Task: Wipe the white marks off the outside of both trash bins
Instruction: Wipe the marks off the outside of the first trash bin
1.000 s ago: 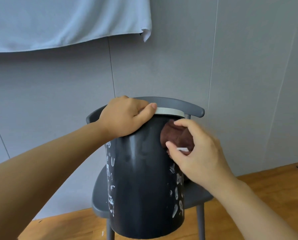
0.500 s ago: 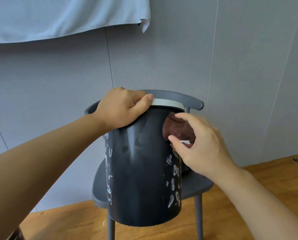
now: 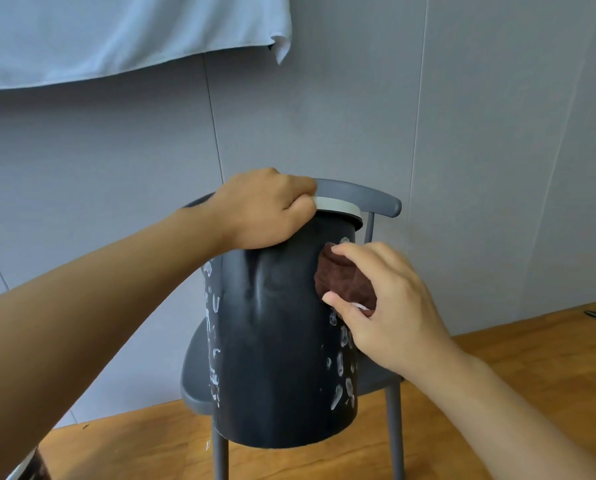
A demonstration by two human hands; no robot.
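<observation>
The dark trash bin (image 3: pixel 275 334) with a pale rim band (image 3: pixel 338 206) stands on the chair seat (image 3: pixel 196 379), tilted toward the viewer. White marks (image 3: pixel 339 365) run down its side below the right grip, and more (image 3: pixel 213 341) streak the opposite side beneath the left grip on the rim. A brown cloth (image 3: pixel 341 282) sits bunched against the wall inside the right grip.

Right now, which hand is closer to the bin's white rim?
Left. The left hand grips the white rim; the right hand presses a brown cloth lower on the bin.
</observation>
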